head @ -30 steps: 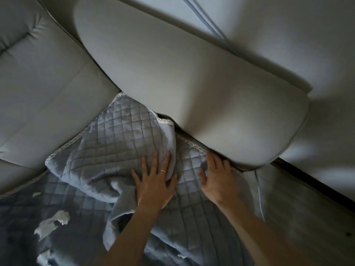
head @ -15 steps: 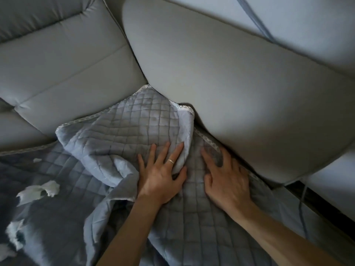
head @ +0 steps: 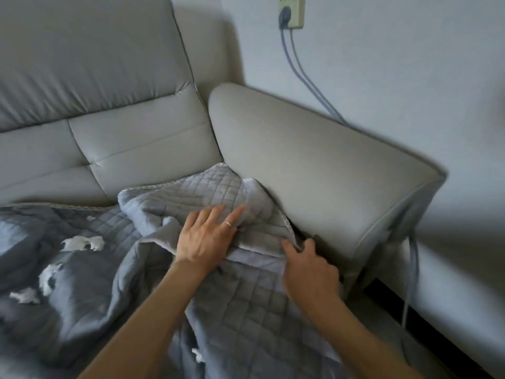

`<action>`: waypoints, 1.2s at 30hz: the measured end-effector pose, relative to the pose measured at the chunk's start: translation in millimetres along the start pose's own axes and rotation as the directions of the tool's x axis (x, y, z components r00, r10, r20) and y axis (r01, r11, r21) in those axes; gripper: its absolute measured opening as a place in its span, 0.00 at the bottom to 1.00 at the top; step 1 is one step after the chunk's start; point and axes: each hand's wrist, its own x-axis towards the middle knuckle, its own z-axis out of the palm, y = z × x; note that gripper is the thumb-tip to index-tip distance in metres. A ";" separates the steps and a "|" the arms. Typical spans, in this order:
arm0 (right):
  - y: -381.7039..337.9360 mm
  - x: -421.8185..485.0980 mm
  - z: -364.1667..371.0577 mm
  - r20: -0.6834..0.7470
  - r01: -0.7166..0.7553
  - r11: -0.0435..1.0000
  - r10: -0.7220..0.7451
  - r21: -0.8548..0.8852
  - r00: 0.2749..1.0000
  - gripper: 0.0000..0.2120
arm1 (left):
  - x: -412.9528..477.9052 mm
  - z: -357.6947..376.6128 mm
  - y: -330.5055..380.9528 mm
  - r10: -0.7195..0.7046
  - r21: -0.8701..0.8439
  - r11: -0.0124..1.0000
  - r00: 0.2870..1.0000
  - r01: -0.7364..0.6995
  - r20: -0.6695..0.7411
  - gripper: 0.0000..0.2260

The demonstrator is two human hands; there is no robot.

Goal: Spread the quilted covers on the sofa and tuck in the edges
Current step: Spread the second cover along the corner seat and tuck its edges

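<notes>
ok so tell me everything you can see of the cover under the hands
The cover is grey-blue cloth stitched in a square quilt pattern, with a pale lacy trim along its edge. It lies bunched and folded on the seat, with one corner up in the angle where the backrest meets the armrest. The left hand lies flat on a fold, fingers straight. The right hand is at its edge by the armrest gap, fingertips hidden.
</notes>
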 end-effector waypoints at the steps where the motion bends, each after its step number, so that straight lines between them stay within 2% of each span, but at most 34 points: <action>1: 10.7 -4.6 -5.5 0.004 0.006 1.000 -0.006 0.024 1.000 0.24 | 3.4 -9.9 5.0 -0.005 -0.022 1.000 0.998 0.006 0.066 0.21; 3: 33.1 -10.2 -19.5 0.001 -0.014 0.998 0.014 0.054 1.000 0.23 | 12.2 -24.0 19.3 -0.074 -0.106 0.988 0.937 0.117 0.343 0.22; 5: 50.6 -15.7 -23.6 -0.008 -0.028 0.997 0.029 0.078 1.000 0.24 | 15.2 -23.9 32.9 -0.154 -0.100 0.961 0.800 0.258 0.580 0.24; 7: 60.5 -26.4 -20.2 0.019 -0.049 0.993 0.048 0.107 0.999 0.25 | 14.2 -14.2 43.0 -0.174 -0.034 0.965 0.733 0.260 0.657 0.25; 10: 68.8 -47.5 -4.9 0.045 -0.173 0.956 0.167 0.237 0.985 0.22 | 18.4 -2.3 45.5 -0.217 0.006 0.958 0.710 0.288 0.670 0.27; 12: 77.8 -61.6 17.7 0.093 -0.314 0.880 0.301 0.356 0.949 0.18 | 15.5 3.6 45.3 -0.226 0.015 0.955 0.695 0.296 0.682 0.27; 14: 90.7 -74.1 37.9 0.238 -0.467 0.761 0.402 0.450 0.884 0.22 | 6.1 11.6 48.9 -0.259 0.045 0.950 0.696 0.309 0.669 0.26; 15: 98.2 -80.1 45.8 0.309 -0.509 0.718 0.405 0.475 0.860 0.26 | 1.9 14.7 52.2 -0.288 0.073 0.945 0.703 0.320 0.650 0.26; 17: 110.5 -88.0 55.4 0.367 -0.503 0.657 0.347 0.562 0.863 0.26 | 0.8 16.2 60.2 -0.326 0.125 0.939 0.712 0.321 0.622 0.26; 20: 113.4 -90.2 52.2 0.376 -0.438 0.535 0.229 0.722 0.898 0.21 | 3.1 12.0 72.2 -0.349 0.204 0.937 0.725 0.285 0.593 0.26; 22: 111.7 -89.5 41.9 0.299 -0.370 0.464 0.221 0.805 0.928 0.18 | -0.9 8.3 79.9 -0.365 0.204 0.931 0.772 0.303 0.521 0.25; 24: 115.5 -91.6 25.6 0.182 -0.288 0.394 0.284 0.873 0.941 0.17 | -6.6 2.6 88.6 -0.361 0.157 0.932 0.830 0.326 0.424 0.25; 25: 120.6 -92.9 18.8 0.099 -0.235 0.426 0.319 0.874 0.943 0.15 | -7.1 -1.0 92.5 -0.340 0.120 0.940 0.859 0.319 0.382 0.26; 27: 134.5 -97.7 7.0 -0.047 -0.180 0.589 0.349 0.787 0.936 0.12 | -4.1 -9.1 99.0 -0.287 0.058 0.956 0.884 0.286 0.370 0.27; 28: 143.2 -98.8 7.7 -0.071 -0.197 0.668 0.352 0.718 0.933 0.11 | -2.0 -11.4 100.8 -0.263 0.052 0.963 0.873 0.266 0.411 0.27; 30: 158.1 -97.5 22.6 0.008 -0.303 0.769 0.362 0.563 0.932 0.12 | -2.2 -13.8 103.2 -0.242 0.092 0.968 0.792 0.232 0.560 0.27; 32: 164.4 -94.7 44.7 0.113 -0.381 0.817 0.370 0.434 0.922 0.16 | -10.8 -9.7 105.8 -0.252 0.111 0.965 0.709 0.239 0.658 0.29; 36: 159.4 -79.3 59.9 0.065 -0.422 0.825 0.431 0.375 0.900 0.19 | -20.8 -6.3 103.6 -0.249 0.024 0.945 0.672 0.325 0.697 0.33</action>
